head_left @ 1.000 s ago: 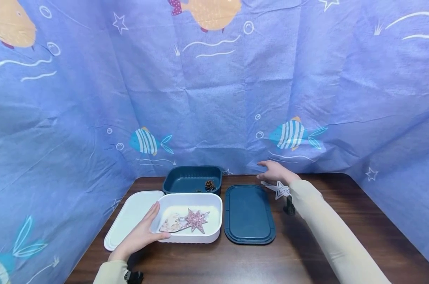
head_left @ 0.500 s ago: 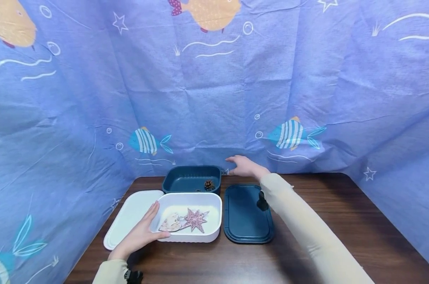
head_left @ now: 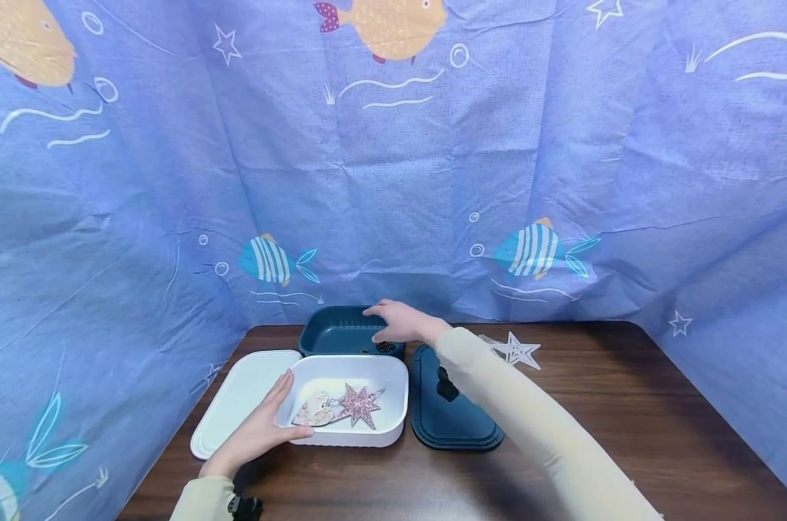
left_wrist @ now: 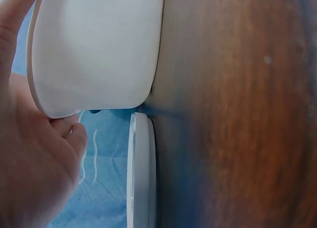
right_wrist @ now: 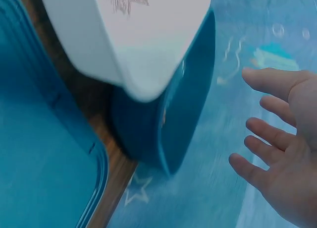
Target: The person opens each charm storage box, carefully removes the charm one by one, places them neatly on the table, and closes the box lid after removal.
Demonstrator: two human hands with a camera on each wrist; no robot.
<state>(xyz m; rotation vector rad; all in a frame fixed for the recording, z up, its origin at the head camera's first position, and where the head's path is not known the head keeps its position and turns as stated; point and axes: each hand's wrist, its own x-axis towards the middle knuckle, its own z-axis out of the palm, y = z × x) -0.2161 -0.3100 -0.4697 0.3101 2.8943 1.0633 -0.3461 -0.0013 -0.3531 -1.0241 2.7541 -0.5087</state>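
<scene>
At lower left, the left hand point(head_left: 258, 430) had its grip on the white box point(head_left: 344, 438), below centre; steady support seemed best. Over the blue box point(head_left: 338, 339), mid-frame, hung the right hand point(head_left: 403, 323), grip empty, fingers spread; a slow, straight dip seemed safest.

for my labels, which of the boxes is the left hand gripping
The white box in front, glittery star inside; the left hand grips its left end. The dark blue box sits behind it.

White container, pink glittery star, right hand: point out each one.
White container point(head_left: 361, 438), head view, on its near outer wall.
Pink glittery star point(head_left: 357, 405), head view, on its middle.
Right hand point(head_left: 403, 323), head view, on its middle.
</scene>
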